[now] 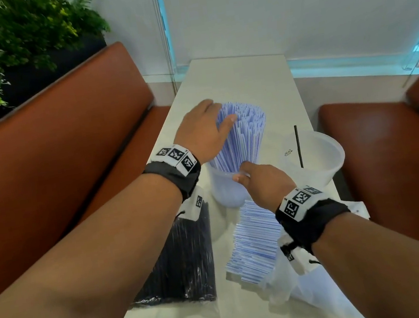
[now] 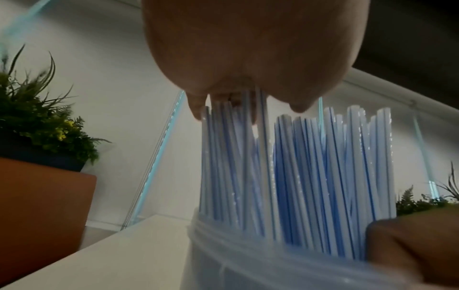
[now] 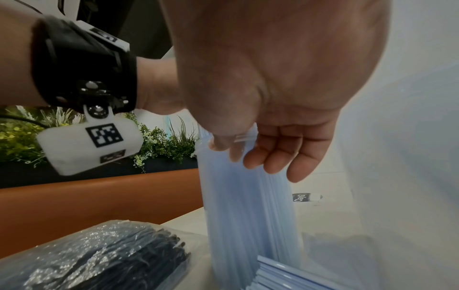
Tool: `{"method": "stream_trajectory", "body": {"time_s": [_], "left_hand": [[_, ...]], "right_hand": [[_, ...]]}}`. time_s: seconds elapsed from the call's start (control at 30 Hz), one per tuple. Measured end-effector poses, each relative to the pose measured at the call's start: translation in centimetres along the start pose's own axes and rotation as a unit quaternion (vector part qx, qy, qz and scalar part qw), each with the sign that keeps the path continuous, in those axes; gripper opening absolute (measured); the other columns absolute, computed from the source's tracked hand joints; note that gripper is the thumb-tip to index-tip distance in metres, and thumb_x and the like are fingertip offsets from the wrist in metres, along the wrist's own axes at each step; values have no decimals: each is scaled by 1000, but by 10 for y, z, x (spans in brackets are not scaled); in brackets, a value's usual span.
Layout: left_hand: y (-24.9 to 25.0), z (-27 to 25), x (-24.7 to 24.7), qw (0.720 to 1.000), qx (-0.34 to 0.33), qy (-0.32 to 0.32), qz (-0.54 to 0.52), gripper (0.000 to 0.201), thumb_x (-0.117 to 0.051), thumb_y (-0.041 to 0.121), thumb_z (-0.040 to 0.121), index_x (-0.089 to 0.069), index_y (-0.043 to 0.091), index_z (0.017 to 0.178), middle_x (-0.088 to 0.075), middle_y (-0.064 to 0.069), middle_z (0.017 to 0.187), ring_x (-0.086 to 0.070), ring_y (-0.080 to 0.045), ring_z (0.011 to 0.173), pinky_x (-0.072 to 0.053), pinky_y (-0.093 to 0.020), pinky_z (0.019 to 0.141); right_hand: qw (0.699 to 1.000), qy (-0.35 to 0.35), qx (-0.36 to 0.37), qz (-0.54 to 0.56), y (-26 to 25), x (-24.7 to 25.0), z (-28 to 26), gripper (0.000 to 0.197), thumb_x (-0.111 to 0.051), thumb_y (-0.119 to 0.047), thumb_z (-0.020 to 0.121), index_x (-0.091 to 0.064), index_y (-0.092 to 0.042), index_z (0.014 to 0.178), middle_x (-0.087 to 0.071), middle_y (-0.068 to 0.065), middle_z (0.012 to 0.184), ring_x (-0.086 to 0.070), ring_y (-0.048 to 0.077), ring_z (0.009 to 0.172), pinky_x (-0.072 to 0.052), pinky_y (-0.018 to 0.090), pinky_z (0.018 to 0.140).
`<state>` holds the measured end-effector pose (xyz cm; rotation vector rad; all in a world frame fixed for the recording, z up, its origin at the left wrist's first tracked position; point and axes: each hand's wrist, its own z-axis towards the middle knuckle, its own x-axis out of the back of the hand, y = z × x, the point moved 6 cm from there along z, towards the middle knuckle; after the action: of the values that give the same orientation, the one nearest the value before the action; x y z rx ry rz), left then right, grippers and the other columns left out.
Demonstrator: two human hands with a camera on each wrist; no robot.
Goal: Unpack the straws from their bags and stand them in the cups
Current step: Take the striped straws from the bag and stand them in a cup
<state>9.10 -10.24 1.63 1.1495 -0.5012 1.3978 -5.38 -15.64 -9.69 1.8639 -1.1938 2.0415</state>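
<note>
Blue-striped white straws point(image 1: 242, 132) stand packed in a clear plastic cup point(image 1: 228, 194) at the table's middle. My left hand point(image 1: 213, 120) reaches over their tops, fingers down the far side and thumb on the near side, clasping the left part of the bundle point(image 2: 233, 157). My right hand point(image 1: 245, 174) pinches the near rim of that cup point(image 3: 246, 196) between thumb and fingers. A second clear cup point(image 1: 321, 159) to the right holds one black straw point(image 1: 298, 146). More striped straws point(image 1: 255, 241) lie loose under my right wrist.
A sealed bag of black straws point(image 1: 182, 259) lies at the near left of the white table point(image 1: 240, 79). A crumpled empty bag point(image 1: 287, 282) lies near right. Brown bench seats point(image 1: 55, 159) flank the table, with plants point(image 1: 11, 38) behind the left one.
</note>
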Motion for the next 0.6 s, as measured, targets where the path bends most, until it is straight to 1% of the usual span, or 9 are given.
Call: {"method": "stream_trajectory", "body": {"time_s": [0.07, 0.13, 0.23, 0.3, 0.37, 0.43, 0.47, 0.53, 0.6], "left_hand": [[0, 0, 3, 999, -15, 28, 14, 68, -33, 57, 102, -46, 7, 146, -43, -14, 152, -38, -28, 141, -28, -41, 117], [4, -1, -3, 999, -33, -5, 39, 69, -27, 56, 102, -47, 6, 144, -49, -14, 146, -45, -31, 135, -34, -43, 112], [1, -2, -1, 999, 5, -44, 14, 62, -34, 56, 103, -46, 12, 146, -48, -8, 147, -47, -26, 134, -37, -43, 110], [-1, -5, 16, 999, 30, 6, -37, 62, -42, 61, 98, -50, 18, 142, -47, -6, 144, -47, -23, 132, -38, -41, 110], [-1, -14, 38, 992, 32, 88, -91, 60, -47, 62, 94, -55, 18, 134, -48, -6, 137, -49, -21, 127, -39, -38, 109], [0, -29, 53, 978, 30, 149, -140, 53, -53, 55, 92, -60, 15, 126, -47, -6, 130, -52, -22, 121, -41, -39, 107], [2, -38, 59, 972, 29, 172, -156, 47, -57, 50, 92, -62, 13, 121, -47, -7, 126, -54, -23, 117, -43, -40, 105], [10, -57, 67, 961, 15, 219, -166, 36, -61, 39, 91, -64, 9, 111, -49, -8, 116, -55, -24, 107, -46, -40, 99], [27, -79, 67, 955, -20, 241, -173, 24, -61, 30, 91, -64, 8, 99, -53, -4, 104, -54, -20, 94, -47, -32, 89]], "right_hand": [[1000, 2, 1, -1, 1, -1, 1, 30, -38, -48, 105, -50, -19, 105, -57, 1, 75, -61, 28, 77, -45, 36, 64], [1000, 3, 1, 5, 1, -2, 2, 31, -39, -48, 105, -49, -19, 104, -57, 1, 75, -60, 28, 76, -43, 35, 62], [1000, -6, 7, 21, -2, 1, -1, 30, -38, -45, 106, -50, -18, 106, -56, -1, 73, -59, 26, 73, -37, 33, 57], [999, 16, 22, 25, -3, 6, -10, 28, -36, -45, 105, -50, -22, 116, -56, -3, 76, -60, 26, 76, -37, 33, 57], [996, 85, 27, 15, 1, 13, -26, 26, -35, -52, 103, -48, -32, 116, -57, -7, 75, -58, 19, 69, -36, 31, 55], [991, 130, -23, -32, 14, 16, -43, 35, -32, -64, 97, -46, -32, 94, -55, -11, 66, -53, 10, 59, -31, 28, 50], [988, 120, -68, -64, 25, 14, -51, 41, -31, -68, 94, -44, -30, 88, -54, -11, 66, -52, 10, 58, -31, 28, 51], [979, 55, -159, -115, 50, 6, -64, 49, -34, -73, 90, -45, -25, 94, -54, -9, 75, -53, 17, 66, -37, 32, 59], [965, -20, -217, -147, 69, -2, -76, 59, -38, -76, 86, -46, -22, 107, -59, -3, 90, -52, 22, 76, -39, 35, 68]]}}
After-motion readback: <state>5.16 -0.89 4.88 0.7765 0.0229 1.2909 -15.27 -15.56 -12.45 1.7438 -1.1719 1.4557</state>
